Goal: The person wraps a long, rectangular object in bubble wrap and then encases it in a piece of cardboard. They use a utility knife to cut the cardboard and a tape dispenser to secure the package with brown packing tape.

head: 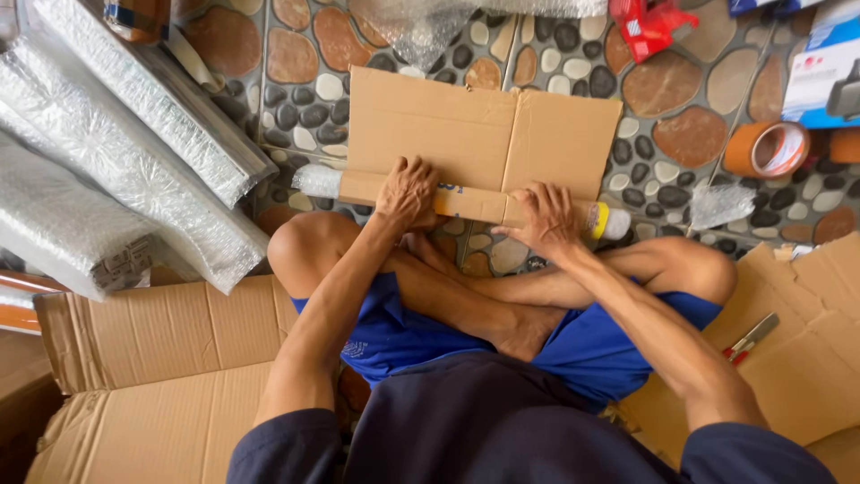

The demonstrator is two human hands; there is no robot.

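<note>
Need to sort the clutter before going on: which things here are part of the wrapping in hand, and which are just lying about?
In hand:
- flat brown cardboard sheet
- long bubble-wrapped item with a yellow end
- left hand and right hand, both pressing the fold

Lying about:
- brown roll of packing tape
- red tape dispenser
- red-handled cutter
- bubble-wrap rolls

Flat brown cardboard sheet (475, 134) on pebbled floor — near edge folded over a bubble-wrapped cylinder (318, 181).

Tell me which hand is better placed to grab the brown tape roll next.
Right, probably. The right hand presses the cardboard sheet on the side nearer the tape roll; the left hand would have to cross over.
</note>
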